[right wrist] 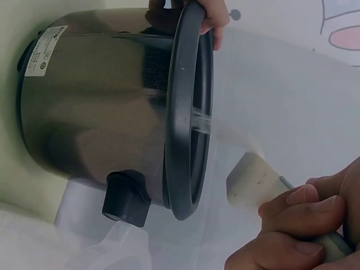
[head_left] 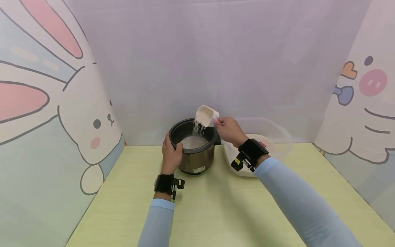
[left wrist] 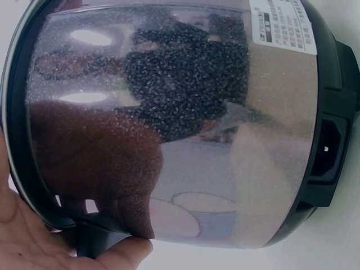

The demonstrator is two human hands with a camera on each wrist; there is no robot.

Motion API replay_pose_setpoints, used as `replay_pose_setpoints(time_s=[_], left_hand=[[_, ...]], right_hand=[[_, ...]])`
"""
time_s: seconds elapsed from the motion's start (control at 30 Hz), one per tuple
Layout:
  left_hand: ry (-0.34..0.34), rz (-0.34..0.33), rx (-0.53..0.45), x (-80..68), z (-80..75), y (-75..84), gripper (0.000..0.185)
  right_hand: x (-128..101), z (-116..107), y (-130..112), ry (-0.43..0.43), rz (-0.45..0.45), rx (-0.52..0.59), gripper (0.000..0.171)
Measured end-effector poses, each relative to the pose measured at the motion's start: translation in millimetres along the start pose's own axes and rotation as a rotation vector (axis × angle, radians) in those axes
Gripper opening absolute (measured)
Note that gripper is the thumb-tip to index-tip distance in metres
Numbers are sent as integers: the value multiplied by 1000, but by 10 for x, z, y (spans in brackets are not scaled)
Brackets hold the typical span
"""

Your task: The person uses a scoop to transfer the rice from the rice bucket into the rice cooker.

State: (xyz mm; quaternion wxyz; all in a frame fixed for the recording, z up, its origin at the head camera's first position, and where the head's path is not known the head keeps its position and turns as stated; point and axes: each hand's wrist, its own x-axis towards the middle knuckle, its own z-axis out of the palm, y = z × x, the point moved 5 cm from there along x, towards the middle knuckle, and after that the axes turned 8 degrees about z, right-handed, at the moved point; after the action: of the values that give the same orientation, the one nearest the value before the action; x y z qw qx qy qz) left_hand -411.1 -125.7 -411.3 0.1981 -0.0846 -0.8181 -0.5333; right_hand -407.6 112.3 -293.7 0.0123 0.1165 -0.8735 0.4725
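White rice (head_left: 197,129) pours from the right hand's (head_left: 228,130) gripped scoop (head_left: 206,115) while the left hand (head_left: 171,156) clasps the cooker (head_left: 193,145).

One rice cooker (head_left: 193,145) stands on the one worktop (head_left: 216,206), with one black knob (right wrist: 125,196) on its side, one white label (left wrist: 283,23) on its steel wall and one power socket (left wrist: 329,149) near its base. One scoop (head_left: 206,116) is tilted above the cooker's rim, and one stream of rice (head_left: 197,128) falls from it. One clear plastic tub (head_left: 271,137) sits just beside the cooker. Two hands: the left hand (head_left: 171,154) on the cooker's rim, the right hand (head_left: 229,130) on the scoop. Two wristbands and two pale blue sleeves.
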Motion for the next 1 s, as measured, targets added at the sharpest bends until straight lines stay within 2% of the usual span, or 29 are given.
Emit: replay_pose_setpoints(time_s=[0.17, 0.6, 1.0], left_hand=[[-1, -7, 1, -4, 1, 24, 73], [2, -7, -3, -15, -1, 32, 73], [10, -13, 5, -6, 3, 10, 73]], right_hand=[[4, -12, -6, 27, -45, -83, 32], [0, 65, -1, 61, -172, -248, 29], [-1, 134, 52, 103, -199, -416, 22]])
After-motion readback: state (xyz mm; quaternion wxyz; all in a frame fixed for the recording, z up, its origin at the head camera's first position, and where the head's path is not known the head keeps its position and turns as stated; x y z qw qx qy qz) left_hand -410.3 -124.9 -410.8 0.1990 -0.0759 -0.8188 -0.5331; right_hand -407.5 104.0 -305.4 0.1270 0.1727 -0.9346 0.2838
